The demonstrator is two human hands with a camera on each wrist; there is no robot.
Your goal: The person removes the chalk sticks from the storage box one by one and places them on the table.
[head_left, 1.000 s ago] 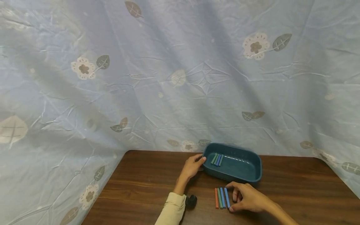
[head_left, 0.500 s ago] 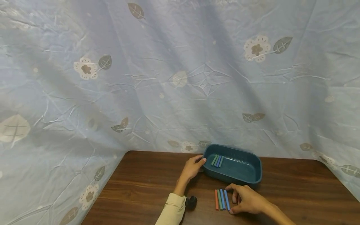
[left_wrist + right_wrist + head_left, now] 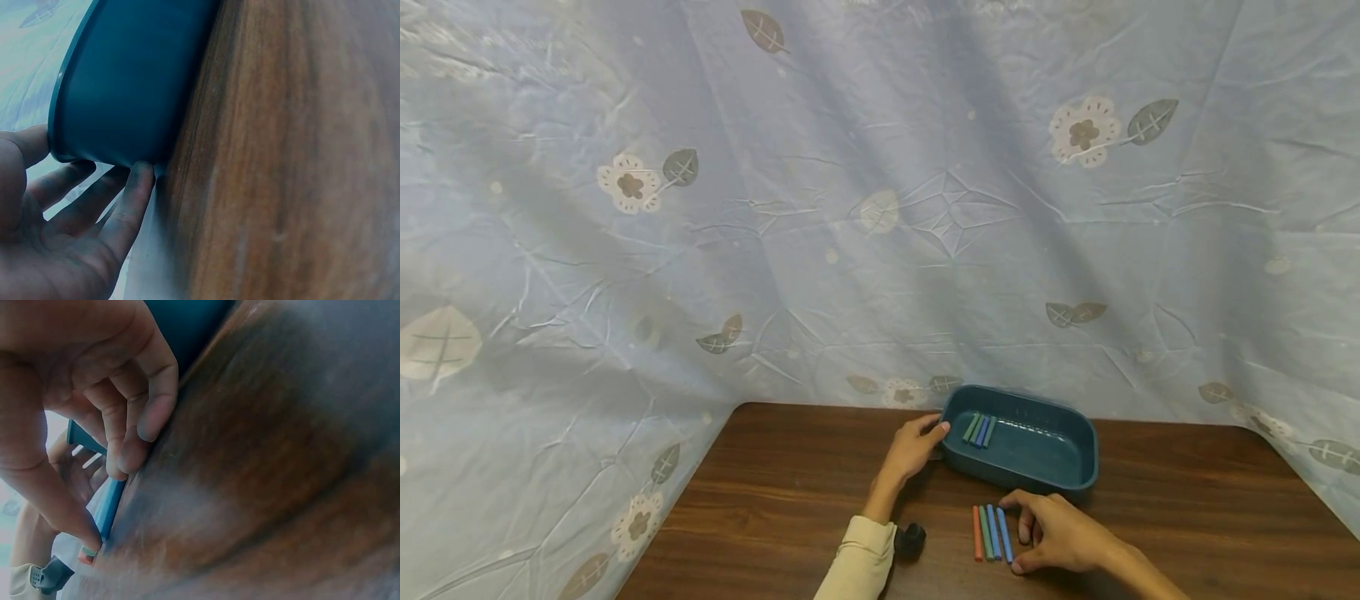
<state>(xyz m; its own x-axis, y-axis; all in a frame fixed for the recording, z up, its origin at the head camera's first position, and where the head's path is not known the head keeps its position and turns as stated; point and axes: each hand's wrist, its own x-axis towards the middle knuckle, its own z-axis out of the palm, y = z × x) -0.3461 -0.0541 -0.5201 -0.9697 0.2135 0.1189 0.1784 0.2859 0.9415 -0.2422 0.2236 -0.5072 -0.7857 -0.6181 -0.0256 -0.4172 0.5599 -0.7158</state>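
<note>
A dark teal dish (image 3: 1022,477) stands near the table's back edge, with several green and blue chalk sticks (image 3: 980,429) lying inside at its left end. My left hand (image 3: 912,448) holds that end, thumb at the rim and fingertips against the outer wall (image 3: 131,81). In front of the dish lies a row of chalks: a red one (image 3: 977,533), a green one (image 3: 986,533) and a blue one (image 3: 993,532). At the row's right side, my right hand (image 3: 1060,529) pinches another blue chalk (image 3: 1004,536) by its two ends, thumb at the near end.
The brown wooden table (image 3: 775,492) reaches out on both sides of the hands. A pale flowered sheet (image 3: 880,275) hangs behind it and at its left. Something small and black (image 3: 912,542) sits at the left wrist, beside a cream sleeve (image 3: 861,554).
The head view has tilted very slightly. Both hands stay where they were, and the far end of the right-hand blue chalk sits slightly closer to the chalk beside it.
</note>
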